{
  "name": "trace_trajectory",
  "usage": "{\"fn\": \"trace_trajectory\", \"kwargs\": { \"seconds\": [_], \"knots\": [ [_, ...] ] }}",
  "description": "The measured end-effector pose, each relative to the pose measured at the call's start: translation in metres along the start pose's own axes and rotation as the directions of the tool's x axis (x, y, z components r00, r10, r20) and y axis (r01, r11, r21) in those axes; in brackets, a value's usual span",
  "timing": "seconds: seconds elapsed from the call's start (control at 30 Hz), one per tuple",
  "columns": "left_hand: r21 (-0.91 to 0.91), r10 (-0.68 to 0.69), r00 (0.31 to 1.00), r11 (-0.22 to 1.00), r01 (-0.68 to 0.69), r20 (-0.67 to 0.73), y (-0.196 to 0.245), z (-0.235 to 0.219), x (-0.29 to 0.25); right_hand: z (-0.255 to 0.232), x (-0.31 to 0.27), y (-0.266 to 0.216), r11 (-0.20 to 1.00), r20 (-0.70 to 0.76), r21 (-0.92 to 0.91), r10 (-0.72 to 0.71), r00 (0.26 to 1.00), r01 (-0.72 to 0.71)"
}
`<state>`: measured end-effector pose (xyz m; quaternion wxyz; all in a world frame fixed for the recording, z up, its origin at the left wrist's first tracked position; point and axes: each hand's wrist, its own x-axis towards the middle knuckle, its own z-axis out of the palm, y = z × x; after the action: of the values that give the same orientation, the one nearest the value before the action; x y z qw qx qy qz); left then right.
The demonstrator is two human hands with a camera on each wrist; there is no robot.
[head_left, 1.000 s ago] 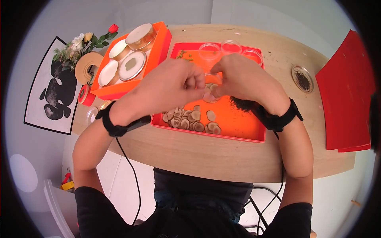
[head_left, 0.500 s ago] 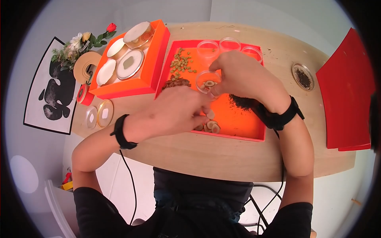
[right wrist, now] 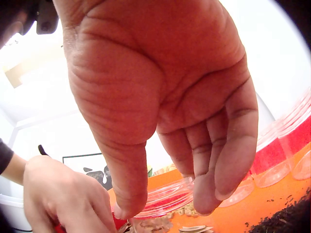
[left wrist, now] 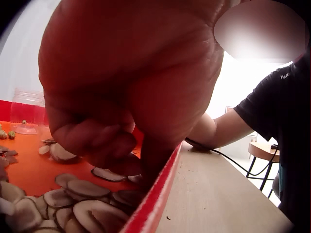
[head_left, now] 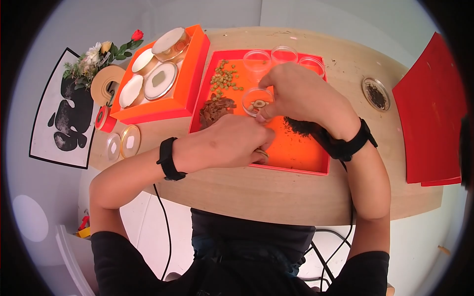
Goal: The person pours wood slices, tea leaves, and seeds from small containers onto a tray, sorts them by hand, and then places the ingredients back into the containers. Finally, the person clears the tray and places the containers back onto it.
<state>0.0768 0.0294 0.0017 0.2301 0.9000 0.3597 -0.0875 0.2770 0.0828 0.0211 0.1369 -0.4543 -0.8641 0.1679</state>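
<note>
My right hand (head_left: 306, 93) pinches the rim of a clear round dish (head_left: 246, 103) that holds a few pale slices (head_left: 259, 104); in the right wrist view the dish (right wrist: 167, 198) lies between thumb and fingers. At the front edge of the orange-red tray (head_left: 301, 171), my left hand (head_left: 224, 140) has curled fingers and pinches the edge of one slice (head_left: 262, 153). Its fingertips are partly hidden. The left wrist view shows brown-rimmed slices (left wrist: 63, 201) in a pile below this hand, beside the tray wall (left wrist: 158, 194).
Green buds (head_left: 224, 79), brown flakes (head_left: 217, 108) and dark shreds (head_left: 298, 127) lie in the tray, with several clear dishes (head_left: 285, 55) at its back. An orange box (head_left: 197, 74) of jars stands left; a dish of dark bits (head_left: 376, 94) and red sheets (head_left: 429, 118) are right.
My left hand has moved from beside the dish down to the slices at the tray's front edge, uncovering the buds and flakes. My right hand stays at the dish.
</note>
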Motion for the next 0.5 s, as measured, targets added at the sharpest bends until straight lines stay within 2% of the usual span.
{"fn": "trace_trajectory", "kwargs": {
  "seconds": [0.03,0.07,0.13,0.27,0.33,0.4,0.43,0.5],
  "knots": [
    [0.001,-0.001,1.000,1.000,0.001,0.000,-0.002,0.001,-0.001,-0.005,0.000,-0.005,0.994,0.109,-0.071,0.086,0.990,-0.078],
    [-0.003,0.014,1.000,1.000,-0.014,-0.018,-0.003,0.002,-0.002,-0.001,0.001,-0.001,0.995,0.108,-0.071,0.084,0.991,-0.076],
    [-0.005,0.028,0.999,1.000,-0.029,-0.038,-0.005,0.001,-0.005,0.011,0.002,0.011,0.999,-0.059,0.006,-0.041,0.997,0.041],
    [-0.115,-0.017,1.000,0.993,0.016,-0.013,-0.003,-0.013,-0.015,0.011,-0.003,0.009,0.996,-0.110,0.066,-0.055,0.992,0.062],
    [-0.143,-0.053,0.999,0.988,0.053,0.000,-0.003,-0.021,-0.020,0.004,-0.003,0.005,0.999,-0.033,0.047,-0.010,0.999,0.012],
    [-0.173,-0.059,0.994,0.984,0.043,-0.087,-0.007,-0.027,-0.026,0.002,-0.003,0.004,0.999,-0.021,0.051,-0.012,1.000,0.013],
    [-0.172,-0.059,0.994,0.984,0.043,-0.088,-0.009,-0.033,-0.030,0.001,-0.003,0.003,0.998,-0.009,0.057,-0.012,1.000,0.013],
    [-0.268,-0.089,0.982,0.963,0.041,-0.169,-0.009,-0.047,-0.035,-0.003,-0.002,-0.001,1.000,0.030,0.003,0.020,0.999,-0.020]
  ]
}}
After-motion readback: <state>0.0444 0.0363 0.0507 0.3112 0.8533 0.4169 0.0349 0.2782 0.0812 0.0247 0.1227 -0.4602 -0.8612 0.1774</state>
